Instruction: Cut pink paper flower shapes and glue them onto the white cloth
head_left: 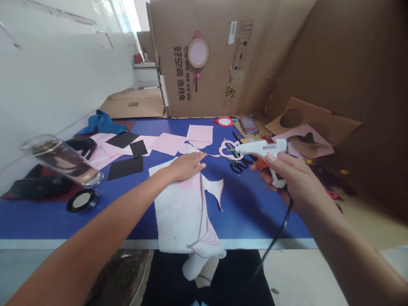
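My right hand grips a white hot glue gun with an orange trigger, raised above the table, its nozzle pointing left. A dark cord hangs from the gun's handle. Flat on a white cloth lies my left hand, fingers stretched to the right. The cloth has dark-lined seams and hangs over the front table edge. Just beyond my left fingertips are a thin pale strip and pink paper squares. A pink flower-shaped outline lies near the nozzle, beside black-handled scissors.
On the left stand a tall glass of liquid and a round black-rimmed lid. Black paper pieces and a blue cloth lie behind. Cardboard walls enclose the back and right. Cut cardboard rests at right.
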`<state>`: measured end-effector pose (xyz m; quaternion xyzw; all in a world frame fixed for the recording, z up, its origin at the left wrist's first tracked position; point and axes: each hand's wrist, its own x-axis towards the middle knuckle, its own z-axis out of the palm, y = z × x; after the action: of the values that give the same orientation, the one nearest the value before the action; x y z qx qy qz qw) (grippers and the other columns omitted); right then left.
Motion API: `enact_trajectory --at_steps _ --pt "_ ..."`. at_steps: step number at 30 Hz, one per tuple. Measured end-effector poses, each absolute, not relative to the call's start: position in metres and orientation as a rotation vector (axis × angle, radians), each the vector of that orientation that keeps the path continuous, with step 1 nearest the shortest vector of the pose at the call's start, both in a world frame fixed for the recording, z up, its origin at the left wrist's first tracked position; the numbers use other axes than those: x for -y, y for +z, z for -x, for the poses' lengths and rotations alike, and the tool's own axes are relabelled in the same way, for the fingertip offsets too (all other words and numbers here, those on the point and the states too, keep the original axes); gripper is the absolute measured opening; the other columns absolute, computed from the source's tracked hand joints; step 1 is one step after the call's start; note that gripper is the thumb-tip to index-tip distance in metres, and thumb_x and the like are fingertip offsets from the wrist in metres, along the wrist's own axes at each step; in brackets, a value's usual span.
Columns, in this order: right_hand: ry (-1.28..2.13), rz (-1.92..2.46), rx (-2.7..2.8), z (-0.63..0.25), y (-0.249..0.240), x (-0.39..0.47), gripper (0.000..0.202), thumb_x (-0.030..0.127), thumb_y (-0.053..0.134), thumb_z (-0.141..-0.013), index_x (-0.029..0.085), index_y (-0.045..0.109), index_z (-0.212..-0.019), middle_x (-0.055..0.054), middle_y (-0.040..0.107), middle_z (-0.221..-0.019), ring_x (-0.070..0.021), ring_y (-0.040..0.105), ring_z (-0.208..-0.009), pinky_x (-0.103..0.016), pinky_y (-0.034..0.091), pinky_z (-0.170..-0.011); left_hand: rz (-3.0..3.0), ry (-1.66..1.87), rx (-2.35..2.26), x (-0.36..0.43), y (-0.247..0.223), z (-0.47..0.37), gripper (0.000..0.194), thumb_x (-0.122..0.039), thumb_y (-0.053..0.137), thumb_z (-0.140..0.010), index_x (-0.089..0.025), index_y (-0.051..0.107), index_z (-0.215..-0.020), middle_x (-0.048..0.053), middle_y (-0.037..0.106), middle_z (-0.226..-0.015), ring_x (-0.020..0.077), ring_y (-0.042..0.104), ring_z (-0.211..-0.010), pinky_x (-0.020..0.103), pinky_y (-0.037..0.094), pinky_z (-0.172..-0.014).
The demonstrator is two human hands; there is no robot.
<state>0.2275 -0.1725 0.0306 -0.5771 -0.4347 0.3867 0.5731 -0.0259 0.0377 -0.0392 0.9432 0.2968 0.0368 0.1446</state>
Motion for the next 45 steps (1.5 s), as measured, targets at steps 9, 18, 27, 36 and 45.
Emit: enact_trajectory --at_steps 9,18,27,36,45 --pt "1.021 1.222 1.095 -0.208 0.038 0.135 0.034 0.056 0.076 -0.096 0.023 0.079 -0.088 0.0 0.056 -0.066 -0.0146 0.046 -0.058 -0.026 0.033 -0.049 -2.926 0.193 -0.637 0.028 -0.01 0.066 0.064 -0.053 0.041 -0.115 -0.026 0.038 -0.173 0.008 0.029 -0.184 0.0251 0.022 -0.172 0.049 0.016 -0.141" --pt "1.006 1.212 1.086 -0.206 0.036 0.152 0.035 0.056 0.078 -0.094 0.022 0.081 -0.087 -0.002 0.058 -0.067 -0.0153 0.046 -0.06 -0.026 0.034 -0.048 -2.823 0.066 -0.735 0.13 -0.052 0.038 0.069 -0.057 0.042 -0.115 -0.022 0.036 -0.174 0.012 0.029 -0.183 0.0288 0.025 -0.171 0.051 0.025 -0.139" --pt "0.96 1.296 1.032 -0.202 0.042 0.171 0.04 0.061 0.085 -0.086 0.022 0.079 -0.081 -0.001 0.055 -0.061 -0.0161 0.046 -0.056 -0.027 0.034 -0.045 -2.775 0.344 -0.857 0.137 -0.031 0.037 0.059 -0.045 0.043 -0.116 -0.023 0.041 -0.17 0.009 0.032 -0.183 0.0251 0.029 -0.17 0.047 0.028 -0.139" --pt "1.013 1.341 1.105 -0.202 0.03 0.155 0.041 0.062 0.079 -0.093 0.021 0.08 -0.085 -0.001 0.056 -0.063 -0.0144 0.044 -0.056 -0.027 0.031 -0.047 -2.768 0.402 -1.302 0.108 -0.067 0.134 0.065 -0.043 0.049 -0.111 -0.016 0.04 -0.169 0.019 0.05 -0.172 0.0338 0.046 -0.161 0.057 0.043 -0.13" --pt "1.024 1.327 1.187 -0.192 0.022 0.137 0.041 0.064 0.078 -0.092 0.024 0.079 -0.086 0.001 0.054 -0.064 -0.0149 0.044 -0.055 -0.027 0.034 -0.046 -2.791 0.394 -1.401 0.122 -0.068 0.15 0.062 -0.047 0.046 -0.113 -0.016 0.046 -0.166 0.019 0.048 -0.173 0.0354 0.046 -0.161 0.057 0.042 -0.13"
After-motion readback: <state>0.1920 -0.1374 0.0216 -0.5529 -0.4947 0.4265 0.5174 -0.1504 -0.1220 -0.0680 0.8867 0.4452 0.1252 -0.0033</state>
